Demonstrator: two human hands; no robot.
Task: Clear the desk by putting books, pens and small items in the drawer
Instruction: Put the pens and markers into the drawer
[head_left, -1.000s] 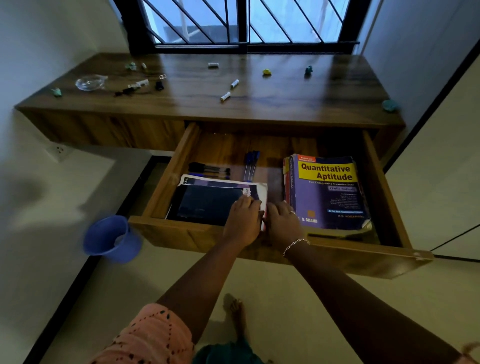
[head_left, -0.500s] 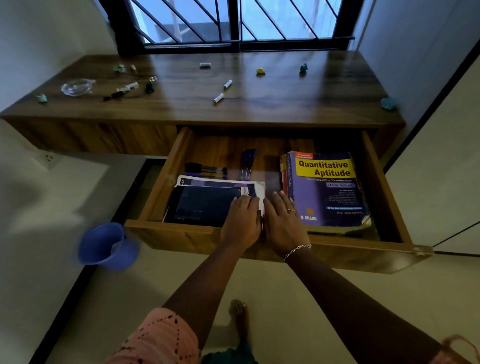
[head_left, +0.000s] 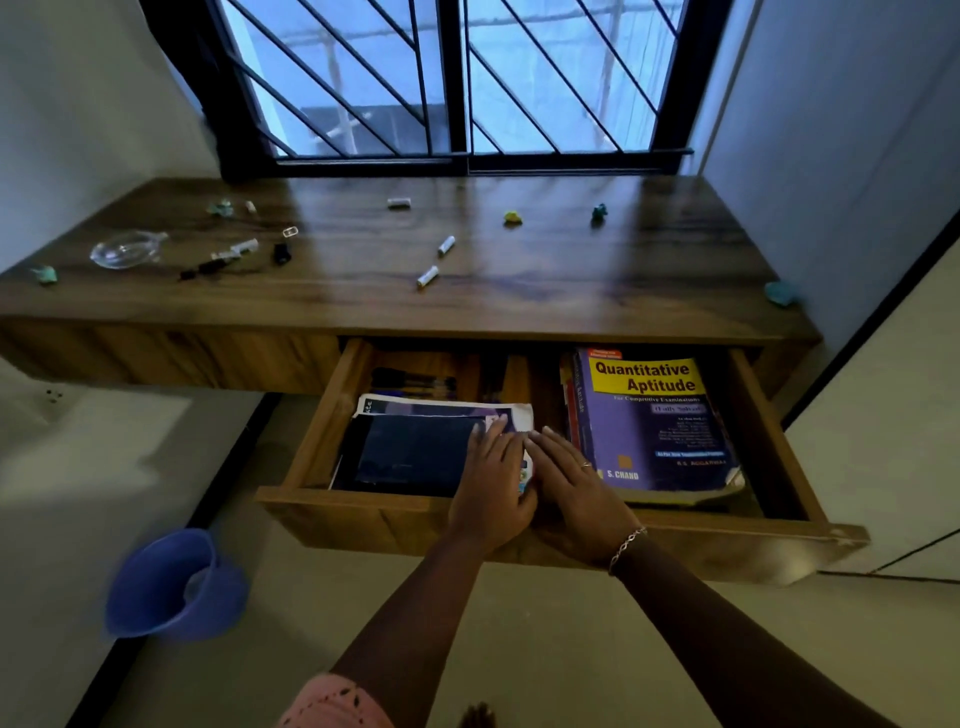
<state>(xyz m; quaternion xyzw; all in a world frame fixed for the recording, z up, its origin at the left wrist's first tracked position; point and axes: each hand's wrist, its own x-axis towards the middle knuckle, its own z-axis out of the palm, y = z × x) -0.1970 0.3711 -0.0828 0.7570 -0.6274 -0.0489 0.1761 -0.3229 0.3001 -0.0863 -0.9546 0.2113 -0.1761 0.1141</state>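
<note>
The wooden drawer (head_left: 322, 431) stands pulled out under the desk (head_left: 571, 280). Inside on the left lies a stack of books topped by a dark one (head_left: 410, 452), with pens (head_left: 413, 384) behind it. On the right lies the purple "Quantitative Aptitude" book (head_left: 654, 421). My left hand (head_left: 491, 478) rests flat with straight fingers on the right edge of the left stack. My right hand (head_left: 571, 483), also flat, lies beside it in the gap between the stacks. On the desk lie two white markers (head_left: 436, 262), a black pen (head_left: 205, 267), a yellow piece (head_left: 512, 217) and other small items.
A clear glass dish (head_left: 127, 249) sits at the desk's left end. Teal bits lie at the left edge (head_left: 45, 274) and right edge (head_left: 779, 292). A blue bucket (head_left: 171, 584) stands on the floor at the left. A barred window (head_left: 457, 78) is behind the desk.
My view has tilted upward, showing more window. Both hands stay on the left stack's edge; the right hand's fingers have straightened and lie flatter.
</note>
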